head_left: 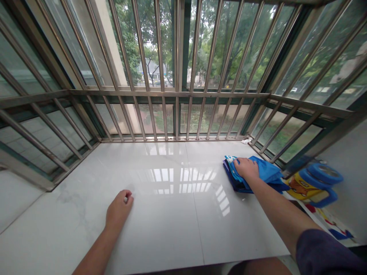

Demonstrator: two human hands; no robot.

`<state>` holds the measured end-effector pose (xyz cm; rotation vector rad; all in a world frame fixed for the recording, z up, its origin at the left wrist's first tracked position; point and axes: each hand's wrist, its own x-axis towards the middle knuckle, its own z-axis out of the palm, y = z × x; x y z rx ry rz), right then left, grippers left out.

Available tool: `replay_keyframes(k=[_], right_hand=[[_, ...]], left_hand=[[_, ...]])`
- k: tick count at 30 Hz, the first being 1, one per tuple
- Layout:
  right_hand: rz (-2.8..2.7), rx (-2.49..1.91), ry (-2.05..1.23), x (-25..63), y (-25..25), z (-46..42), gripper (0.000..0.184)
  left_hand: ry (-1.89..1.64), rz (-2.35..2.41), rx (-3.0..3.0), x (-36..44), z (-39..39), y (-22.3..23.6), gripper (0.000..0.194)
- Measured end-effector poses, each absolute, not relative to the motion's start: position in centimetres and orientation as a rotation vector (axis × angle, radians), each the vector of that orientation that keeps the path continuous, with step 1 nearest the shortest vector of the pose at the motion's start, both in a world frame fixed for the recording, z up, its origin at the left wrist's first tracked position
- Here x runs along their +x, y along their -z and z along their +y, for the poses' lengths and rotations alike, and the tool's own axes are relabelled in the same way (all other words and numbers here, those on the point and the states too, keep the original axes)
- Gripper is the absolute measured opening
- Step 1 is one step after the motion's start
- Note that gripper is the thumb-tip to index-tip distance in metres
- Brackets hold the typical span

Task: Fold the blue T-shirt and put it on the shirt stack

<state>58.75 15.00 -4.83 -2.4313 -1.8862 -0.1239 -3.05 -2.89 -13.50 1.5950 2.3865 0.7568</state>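
Note:
My right hand [246, 168] lies on top of a small stack of folded blue clothes [268, 170], at the right of the white sill. Its fingers are bent against the cloth. A light blue piece with a white pattern and darker blue layers show at the stack's left and lower edges. Whether the fingers reach under any layer is hidden. My left hand [120, 206] rests at the left on the glossy white sill [160, 229], its fingers curled in and nothing seen in them. It is well apart from the clothes.
A blue and yellow jug [314, 181] with a handle stands at the right by the wall. Colourful flat items [329, 221] lie below it. Metal bars [169, 93] enclose the sill before the windows. A crumpled white scrap [246, 141] lies in the back right corner.

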Motion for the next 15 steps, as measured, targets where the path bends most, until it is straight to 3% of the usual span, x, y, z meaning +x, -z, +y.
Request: replay_keyframes(k=[6,15], right_hand=[[-1.891,-2.414,0.123,58.69,4.77,14.89,0.056],[-1.881,-2.416,0.115,58.83,4.9,14.96,0.057]], left_hand=[[-0.759,2.423,1.519,-2.82,-3.06,12.86,0.001],[-0.668,2.37,1.539,-3.09,-3.16,12.55,0.019]])
